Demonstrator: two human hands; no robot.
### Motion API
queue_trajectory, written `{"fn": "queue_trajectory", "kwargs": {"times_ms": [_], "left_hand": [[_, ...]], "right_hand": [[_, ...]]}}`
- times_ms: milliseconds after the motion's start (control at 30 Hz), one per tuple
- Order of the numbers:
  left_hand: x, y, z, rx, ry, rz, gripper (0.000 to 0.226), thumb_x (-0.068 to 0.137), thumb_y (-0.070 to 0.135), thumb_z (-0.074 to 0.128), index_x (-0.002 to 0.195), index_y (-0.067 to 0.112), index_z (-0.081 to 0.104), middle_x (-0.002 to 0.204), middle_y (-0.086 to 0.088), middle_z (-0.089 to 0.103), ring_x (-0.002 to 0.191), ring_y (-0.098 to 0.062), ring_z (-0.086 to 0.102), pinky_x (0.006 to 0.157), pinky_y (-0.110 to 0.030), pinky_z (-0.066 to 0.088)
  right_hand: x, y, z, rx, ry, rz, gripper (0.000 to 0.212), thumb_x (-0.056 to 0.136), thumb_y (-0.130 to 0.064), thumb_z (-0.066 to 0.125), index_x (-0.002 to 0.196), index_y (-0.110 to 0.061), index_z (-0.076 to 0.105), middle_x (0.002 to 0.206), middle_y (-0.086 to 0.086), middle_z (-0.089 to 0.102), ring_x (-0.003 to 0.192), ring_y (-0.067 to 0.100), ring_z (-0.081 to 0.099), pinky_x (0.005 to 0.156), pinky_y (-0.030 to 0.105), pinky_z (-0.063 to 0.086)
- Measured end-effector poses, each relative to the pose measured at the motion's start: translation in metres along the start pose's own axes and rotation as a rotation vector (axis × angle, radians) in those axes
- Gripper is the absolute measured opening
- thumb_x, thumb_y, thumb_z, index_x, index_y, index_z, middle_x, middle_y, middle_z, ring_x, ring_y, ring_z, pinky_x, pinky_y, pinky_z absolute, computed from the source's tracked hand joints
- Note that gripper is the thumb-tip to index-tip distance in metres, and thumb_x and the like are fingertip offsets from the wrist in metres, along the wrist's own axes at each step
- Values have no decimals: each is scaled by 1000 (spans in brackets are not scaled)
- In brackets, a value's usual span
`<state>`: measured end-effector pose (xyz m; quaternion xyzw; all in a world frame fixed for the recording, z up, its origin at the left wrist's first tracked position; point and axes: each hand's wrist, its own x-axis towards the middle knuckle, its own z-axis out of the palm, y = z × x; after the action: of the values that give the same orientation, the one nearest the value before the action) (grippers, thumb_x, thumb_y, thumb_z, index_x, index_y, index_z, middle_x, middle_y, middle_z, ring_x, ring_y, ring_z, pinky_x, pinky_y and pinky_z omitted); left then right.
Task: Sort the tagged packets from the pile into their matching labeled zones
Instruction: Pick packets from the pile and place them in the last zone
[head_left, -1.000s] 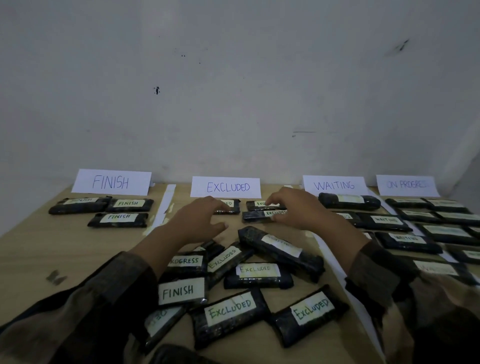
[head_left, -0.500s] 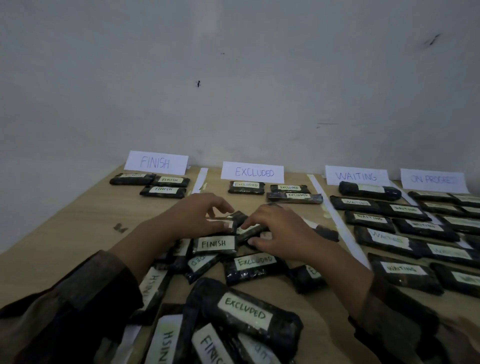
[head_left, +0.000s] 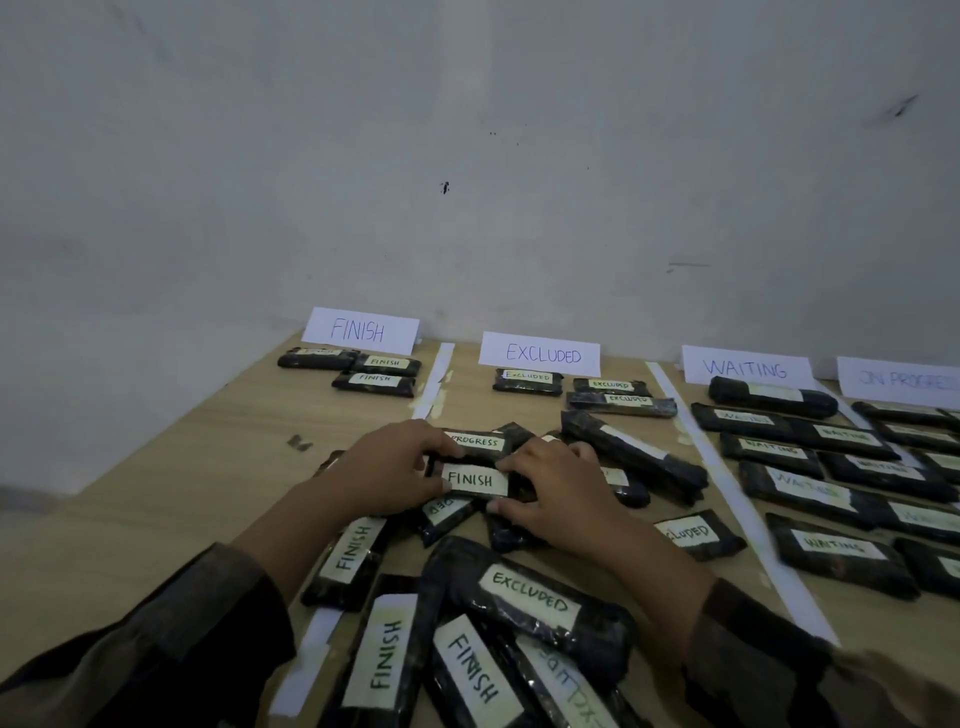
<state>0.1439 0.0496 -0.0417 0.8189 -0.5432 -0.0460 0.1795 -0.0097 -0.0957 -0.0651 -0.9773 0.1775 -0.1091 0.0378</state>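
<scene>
Fingers (head_left: 440, 442) of left hand (head_left: 384, 467) and right hand (head_left: 563, 493): curled, pinching opposite short ends of FINISH packet (head_left: 475, 479), atop pile (head_left: 530, 597) on tabletop (head_left: 182, 493). Handling, judged: light, soft dark wrap, probably slick; hold by ends, clear of paper tag. Destination: FINISH zone (head_left: 374, 371), far left.

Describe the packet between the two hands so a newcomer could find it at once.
From the EXCLUDED sign by the wall, come straight toward the pile. The left hand and right hand pinch one dark packet by its ends. Its FINISH tag reads level; the pile's other FINISH tags lie turned askew.
</scene>
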Motion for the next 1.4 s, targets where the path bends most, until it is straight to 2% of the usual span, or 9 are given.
{"fn": "queue_trajectory", "kwargs": {"times_ms": [100,200,300,433,567,733,933,1100,1400], "left_hand": [[1,3,5,14,10,17,43,84,34,66,126,33,54,116,8,52,89,-5,46,81,-23,41],[4,4,7,24,-9,5,45,83,35,67,127,32,54,117,9,52,102,-9,50,88,-28,45],[7,3,8,29,2,-9,33,82,40,68,114,34,61,107,15,61,92,-7,54,79,-24,44],[11,2,6,-65,35,-10,26,80,37,71,104,30,65,97,9,67,81,-7,55,70,-21,40],[14,4,-6,-94,47,5,27,82,35,69,108,27,65,89,9,65,80,-7,58,77,-26,48],[10,-6,-22,-124,137,8,35,84,32,68,118,29,59,92,12,64,92,-8,60,86,-30,47],[-3,-43,-37,0,298,-63,67,83,43,65,141,29,35,128,9,57,123,-14,47,97,-33,40],[-22,-81,-50,56,361,-172,66,84,43,64,141,25,36,138,4,49,130,-17,42,105,-39,37],[-36,-153,-62,161,329,-318,61,87,47,57,141,25,37,144,5,42,132,-16,39,105,-33,35]], "right_hand": [[1,-1,-2,89,12,35,49,79,-58,61,121,-34,53,120,-11,53,117,10,45,109,41,17],[-2,0,-5,225,70,43,42,76,-42,72,111,-34,50,110,-15,60,99,7,49,108,36,22],[-6,2,-9,292,106,61,39,78,-31,73,107,-32,47,99,-15,63,85,4,38,102,29,24],[-7,5,-12,246,179,27,38,78,-33,71,109,-33,49,107,-16,63,92,3,49,105,29,22],[0,8,-19,116,228,-58,47,78,-41,69,120,-32,51,117,-16,58,109,7,51,101,30,19],[20,2,-30,15,269,-131,50,73,-49,69,119,-31,58,117,-12,60,112,12,52,98,35,24],[61,-16,-40,-33,228,-133,53,79,-52,63,127,-32,52,125,-13,52,116,10,48,100,33,20],[107,-42,-35,-26,197,-150,53,81,-52,62,129,-30,52,124,-10,53,115,12,48,99,35,24],[196,-97,-5,-18,125,-161,56,80,-52,63,129,-28,53,120,-6,56,110,17,52,91,36,30]]}}
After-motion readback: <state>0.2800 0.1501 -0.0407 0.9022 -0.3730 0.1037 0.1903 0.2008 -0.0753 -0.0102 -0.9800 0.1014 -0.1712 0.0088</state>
